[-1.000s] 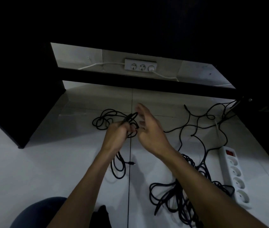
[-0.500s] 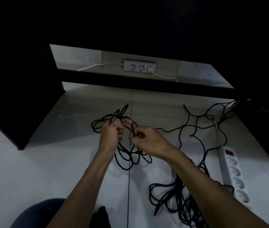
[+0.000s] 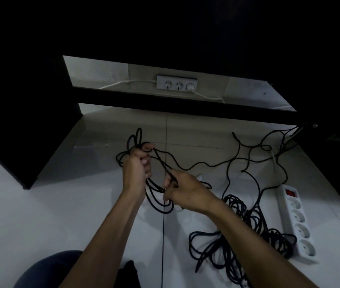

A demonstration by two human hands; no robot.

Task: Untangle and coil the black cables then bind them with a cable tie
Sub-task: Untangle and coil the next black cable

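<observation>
My left hand [image 3: 138, 165] grips a bunch of black cable loops [image 3: 158, 198]; some loops stick up above the fist and others hang below it over the white floor. My right hand [image 3: 182, 191] pinches a strand of the same cable, which runs taut from the left fist down to its fingers. From there the loose black cable [image 3: 233, 161] trails right across the tiles. A tangled heap of black cable [image 3: 233, 242] lies on the floor under my right forearm. I see no cable tie.
A white power strip [image 3: 295, 219] lies on the floor at the right. A wall socket strip [image 3: 176, 83] with a white lead sits at the back behind a black crossbar [image 3: 185, 106]. Dark furniture legs stand left and right. My knee [image 3: 48, 269] is bottom left.
My right hand closed on a strand and drew it down and to the right, away from the left fist. More loops hang from my left hand than before.
</observation>
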